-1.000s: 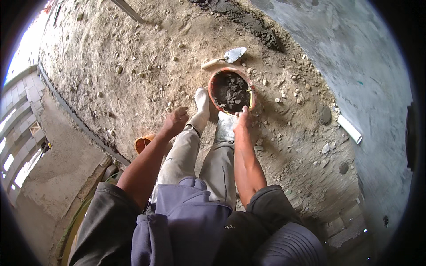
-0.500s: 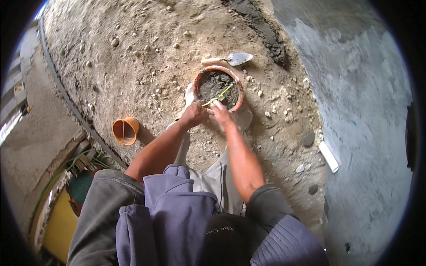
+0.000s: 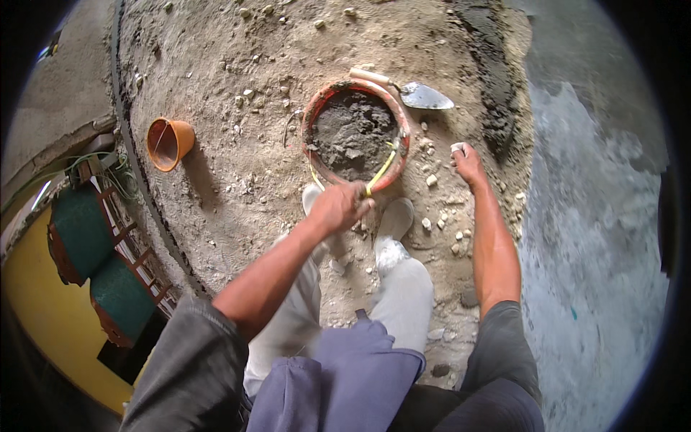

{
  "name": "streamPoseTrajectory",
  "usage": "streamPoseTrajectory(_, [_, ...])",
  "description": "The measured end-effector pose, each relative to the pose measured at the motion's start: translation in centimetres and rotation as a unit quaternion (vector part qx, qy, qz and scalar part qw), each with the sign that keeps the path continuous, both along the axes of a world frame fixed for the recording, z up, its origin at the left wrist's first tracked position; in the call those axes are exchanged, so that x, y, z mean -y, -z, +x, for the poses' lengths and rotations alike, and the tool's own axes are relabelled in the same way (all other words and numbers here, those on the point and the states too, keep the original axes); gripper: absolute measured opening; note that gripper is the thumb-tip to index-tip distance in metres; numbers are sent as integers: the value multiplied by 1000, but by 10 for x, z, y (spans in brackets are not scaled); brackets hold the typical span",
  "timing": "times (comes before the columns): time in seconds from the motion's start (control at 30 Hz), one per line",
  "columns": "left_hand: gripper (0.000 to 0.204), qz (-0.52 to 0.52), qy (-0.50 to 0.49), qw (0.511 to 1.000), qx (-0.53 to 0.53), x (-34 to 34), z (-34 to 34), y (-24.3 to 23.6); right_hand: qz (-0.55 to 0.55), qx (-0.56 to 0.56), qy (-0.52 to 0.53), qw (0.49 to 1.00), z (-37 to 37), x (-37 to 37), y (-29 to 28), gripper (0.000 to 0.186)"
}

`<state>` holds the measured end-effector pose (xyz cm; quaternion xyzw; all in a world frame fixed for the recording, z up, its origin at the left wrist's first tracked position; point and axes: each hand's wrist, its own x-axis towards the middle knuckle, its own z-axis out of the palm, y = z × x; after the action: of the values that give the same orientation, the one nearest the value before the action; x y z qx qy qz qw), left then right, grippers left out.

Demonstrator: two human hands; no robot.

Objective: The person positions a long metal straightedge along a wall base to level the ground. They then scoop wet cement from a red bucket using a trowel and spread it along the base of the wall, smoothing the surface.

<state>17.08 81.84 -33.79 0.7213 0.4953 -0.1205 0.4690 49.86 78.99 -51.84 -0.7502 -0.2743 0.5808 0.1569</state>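
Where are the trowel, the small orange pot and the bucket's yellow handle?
trowel (image 3: 425, 95): head view, on its metal blade.
small orange pot (image 3: 180, 135): head view, on its outer wall.
yellow handle (image 3: 383, 168): head view, on its right stretch.

Soft daylight, sharp, fisheye-bent edges

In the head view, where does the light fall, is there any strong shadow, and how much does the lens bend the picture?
In the head view, soft daylight lights the sandy ground; the small orange pot casts a shadow toward the lower right. No glare shows. The fisheye lens curves the dark hose and blackens the corners. The left hand on the bucket's yellow handle looks sharp.
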Motion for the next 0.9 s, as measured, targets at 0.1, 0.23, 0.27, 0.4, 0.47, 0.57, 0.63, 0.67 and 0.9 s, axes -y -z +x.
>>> streamPoseTrajectory(0.1, [28,-33,-4,999,17,22,5,13,140,44,-195,970,1,-51,57,27])
streamPoseTrajectory(0.23, [27,-24,79,996,27,56,-8,61,255,131,-381,879,-33,-140,111,30])
streamPoseTrajectory(0.27, [18,17,86,994,72,68,-16,79,283,183,-427,839,-41,-158,125,31])
streamPoseTrajectory(0.4, [8,194,121,960,164,74,-57,110,283,279,-511,762,-113,-210,141,32])
streamPoseTrajectory(0.47, [5,185,152,947,216,55,-69,114,412,259,-465,739,-94,-220,194,30])
streamPoseTrajectory(0.57, [13,224,156,924,267,19,-81,113,454,296,-498,677,-92,-225,208,29])
streamPoseTrajectory(0.63, [19,256,122,921,266,-6,-90,97,377,378,-494,686,-117,-216,136,25])
streamPoseTrajectory(0.67, [23,240,59,932,264,-21,-88,89,413,407,-418,699,-102,-211,119,24])
streamPoseTrajectory(0.9, [40,141,-175,929,293,-25,-40,51,460,130,-42,878,28,-149,56,32])
